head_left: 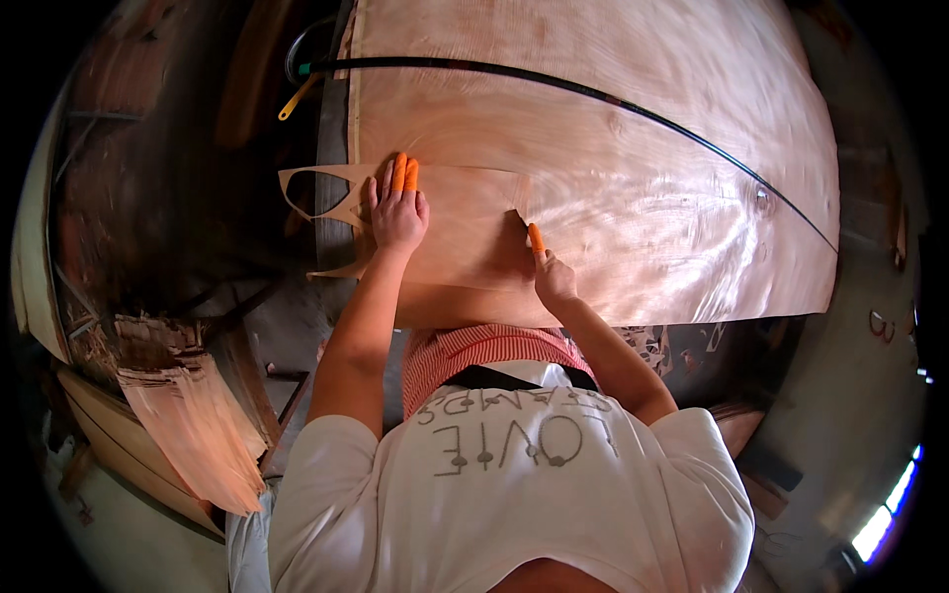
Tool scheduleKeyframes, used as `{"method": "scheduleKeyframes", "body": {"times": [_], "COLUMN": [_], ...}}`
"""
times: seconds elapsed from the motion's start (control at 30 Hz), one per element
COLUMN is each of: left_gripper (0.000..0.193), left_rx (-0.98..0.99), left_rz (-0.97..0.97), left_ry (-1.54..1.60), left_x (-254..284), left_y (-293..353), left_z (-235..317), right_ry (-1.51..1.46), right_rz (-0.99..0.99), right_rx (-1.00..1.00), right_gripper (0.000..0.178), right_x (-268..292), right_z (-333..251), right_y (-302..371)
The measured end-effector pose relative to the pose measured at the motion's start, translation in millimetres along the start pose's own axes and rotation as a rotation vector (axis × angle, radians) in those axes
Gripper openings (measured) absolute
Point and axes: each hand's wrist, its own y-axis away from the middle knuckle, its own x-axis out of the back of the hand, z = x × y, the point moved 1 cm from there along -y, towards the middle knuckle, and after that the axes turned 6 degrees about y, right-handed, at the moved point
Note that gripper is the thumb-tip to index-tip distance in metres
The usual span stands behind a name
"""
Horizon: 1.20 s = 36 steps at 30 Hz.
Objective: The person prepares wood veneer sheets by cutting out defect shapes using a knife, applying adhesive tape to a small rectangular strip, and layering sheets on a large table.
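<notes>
Veneer lies under the flat left grip; right grip holds a dark tool, handle hidden.

A panel lies on the sheet, before what seems a rod.

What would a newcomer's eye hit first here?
Probably the orange finger covers: two on the left hand, flat on the thin sheet, and one on the right hand, which grips a dark tool near the sheet's right edge. Next, the long black rod across the far part of the big, shiny wood panel.
</notes>
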Motion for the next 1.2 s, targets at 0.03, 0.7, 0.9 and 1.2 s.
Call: {"method": "scheduleKeyframes", "body": {"times": [0.03,0.7,0.9,1.2], "left_gripper": [0.045,0.046,0.046,0.047], "left_rx": [-0.007,0.004,0.010,0.010], "left_rz": [0.004,-0.025,-0.023,-0.026], "left_ry": [0.002,-0.010,-0.024,-0.026], "left_x": [0.8,0.7,2.9,0.6], "left_y": [-0.6,-1.4,0.1,0.8], "left_z": [1.3,3.7,1.2,3.1], "right_ry": [-0.091,-1.885,-1.990,-1.818], "right_rz": [0.059,0.077,-0.287,-0.223], "right_rx": [0.003,-0.240,-0.047,-0.076], "right_gripper": [0.029,0.026,0.021,0.007], "right_x": [-3.6,3.0,33.9,22.9], "right_z": [4.2,-2.6,-9.0,0.3], "right_y": [0.0,-20.2,-51.9,-78.6]}}
